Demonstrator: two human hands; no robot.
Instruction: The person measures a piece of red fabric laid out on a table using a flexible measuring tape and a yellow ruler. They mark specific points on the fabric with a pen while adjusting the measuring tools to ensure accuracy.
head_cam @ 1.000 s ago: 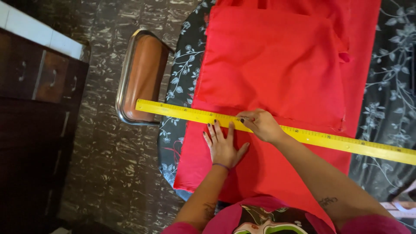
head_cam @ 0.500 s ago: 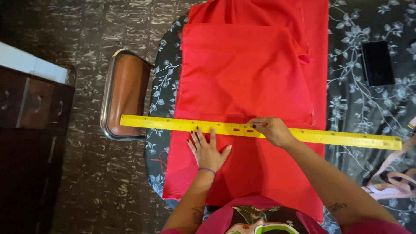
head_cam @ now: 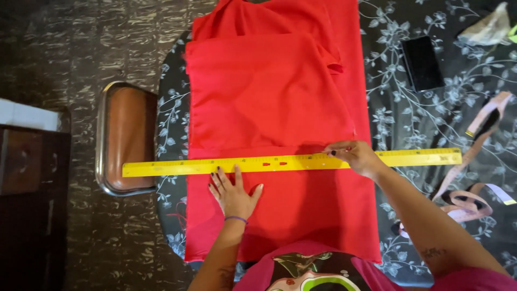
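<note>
Left hand (head_cam: pixel 232 195) flat, fingers spread, palm pressing red fabric (head_cam: pixel 269 108) just below the yellow ruler (head_cam: pixel 269 163); grip open, holding nothing. Right hand (head_cam: pixel 358 158) pinches the ruler's upper edge, fingertips closed on it. Ruler lies crosswise over the fabric, left end overhanging the desk (head_cam: pixel 409 118) above a brown chair seat (head_cam: pixel 126 137). Further right: pink tape measure (head_cam: pixel 474 188), black phone (head_cam: pixel 421 63).

Light fell evenly from above and was fairly bright on the red fabric (head_cam: pixel 269 97), which looked saturated. Soft shadows lay just under the left hand (head_cam: pixel 234 196) and below the right hand's (head_cam: pixel 358 157) fingers. The floor (head_cam: pixel 64 48) left of the fingers stayed dim. Edges bowed slightly; focus was sharp.
</note>
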